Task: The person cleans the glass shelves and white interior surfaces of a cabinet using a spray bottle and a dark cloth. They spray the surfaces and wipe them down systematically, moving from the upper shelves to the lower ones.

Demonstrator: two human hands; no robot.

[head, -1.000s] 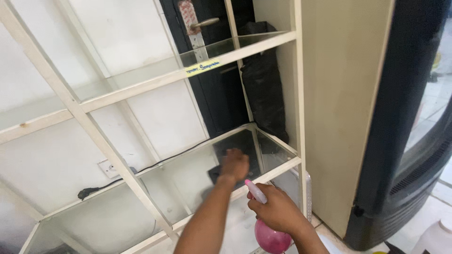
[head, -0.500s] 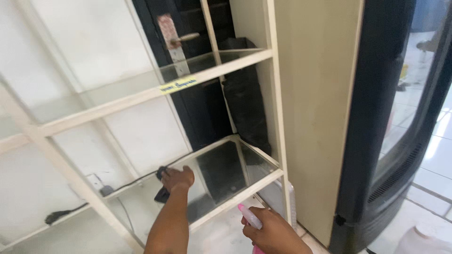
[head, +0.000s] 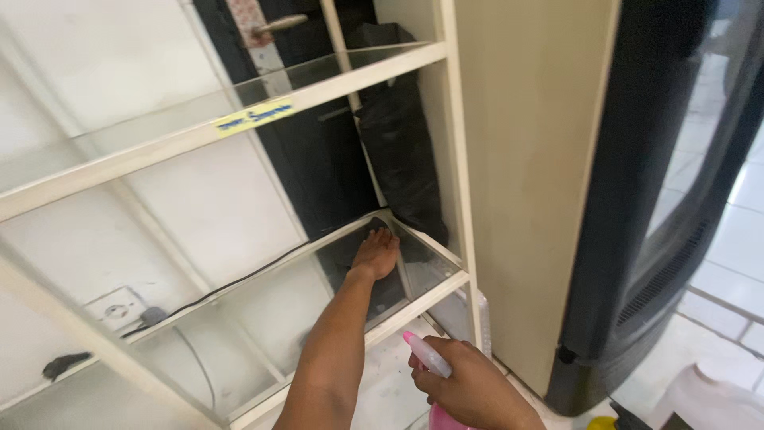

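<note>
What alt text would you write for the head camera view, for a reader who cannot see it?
A person's left hand presses a dark cloth into the back corner of a glass shelf in a cream-framed cabinet. The right hand holds a pink spray bottle in front of the shelf. A black appliance stands to the right.

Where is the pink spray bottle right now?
In the head view, the pink spray bottle is at the bottom, right of centre, held in the right hand, just in front of and below the lower glass shelf.
</note>
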